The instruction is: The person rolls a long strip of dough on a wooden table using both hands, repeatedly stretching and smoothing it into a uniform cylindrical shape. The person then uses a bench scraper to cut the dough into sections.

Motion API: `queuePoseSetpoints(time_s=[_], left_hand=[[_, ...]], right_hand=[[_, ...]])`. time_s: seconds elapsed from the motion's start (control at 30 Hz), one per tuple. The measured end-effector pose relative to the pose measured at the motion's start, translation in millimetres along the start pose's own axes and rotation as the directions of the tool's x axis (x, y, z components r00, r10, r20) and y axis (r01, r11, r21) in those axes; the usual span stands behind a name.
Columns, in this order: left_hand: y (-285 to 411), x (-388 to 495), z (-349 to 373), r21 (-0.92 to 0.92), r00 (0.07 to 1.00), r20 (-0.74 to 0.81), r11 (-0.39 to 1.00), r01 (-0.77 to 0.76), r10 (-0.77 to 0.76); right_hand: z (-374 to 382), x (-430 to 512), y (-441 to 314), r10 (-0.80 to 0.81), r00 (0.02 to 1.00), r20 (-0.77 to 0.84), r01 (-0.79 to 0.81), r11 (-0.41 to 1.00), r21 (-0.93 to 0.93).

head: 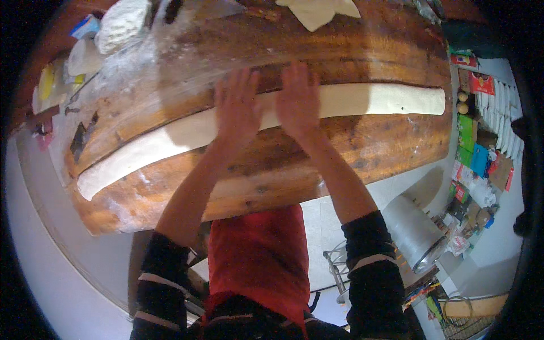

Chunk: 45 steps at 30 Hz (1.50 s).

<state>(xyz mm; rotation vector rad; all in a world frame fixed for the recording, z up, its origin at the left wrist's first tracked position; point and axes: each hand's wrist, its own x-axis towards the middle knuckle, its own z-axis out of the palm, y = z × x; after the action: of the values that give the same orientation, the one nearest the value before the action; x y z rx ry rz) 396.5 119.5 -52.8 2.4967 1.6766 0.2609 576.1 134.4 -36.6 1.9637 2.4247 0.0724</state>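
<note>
A long roll of pale dough (391, 99) stretches across a floured wooden board (272, 165), nearly from one side to the other. My left hand (238, 106) lies palm down over its middle, fingers extended past the far edge. Just to the right, my right hand (298, 102) rests flat on the same roll in a like pose. Both hands are slightly blurred, and neither grasps anything. A strip of dough shows between them. One small dark spot marks the roll near its right end.
At the board's far edge lies a thin piece of dough (318, 12). Flour in a bag (123, 25) stands at the far left. A dark scrap (78, 140) sits near the left edge. Right of the board are a metal cylinder (414, 233) and boxes (466, 131).
</note>
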Motion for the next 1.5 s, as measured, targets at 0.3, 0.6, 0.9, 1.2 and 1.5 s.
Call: queuePoseSetpoints(time_s=[0.3,0.6,0.9,1.2,1.5], left_hand=[[63.4,34.2,5.0,0.144,0.967,0.227,0.986,0.083,-0.114],[158.4,82.1,34.3,-0.016,0.982,0.181,0.999,-0.044,0.046],[232.7,139.5,53.0,-0.103,0.976,0.121,0.98,-0.17,0.183],[301.2,187.7,56.5,-0.106,0.961,0.147,0.97,-0.22,0.234],[365.5,227.0,81.1,-0.139,0.951,0.2,0.968,-0.209,0.234]], right_hand=[[-7.0,-7.1,57.7,-0.082,0.985,0.149,0.04,0.963,0.266],[15.0,-22.1,187.2,0.079,0.997,0.012,-0.08,0.984,0.161],[19.7,-32.7,287.1,0.151,0.978,-0.142,-0.147,0.988,0.036],[16.1,-29.5,378.7,0.183,0.982,0.039,-0.183,0.983,-0.014],[34.0,-40.4,451.7,0.235,0.972,0.027,-0.235,0.95,0.207]])
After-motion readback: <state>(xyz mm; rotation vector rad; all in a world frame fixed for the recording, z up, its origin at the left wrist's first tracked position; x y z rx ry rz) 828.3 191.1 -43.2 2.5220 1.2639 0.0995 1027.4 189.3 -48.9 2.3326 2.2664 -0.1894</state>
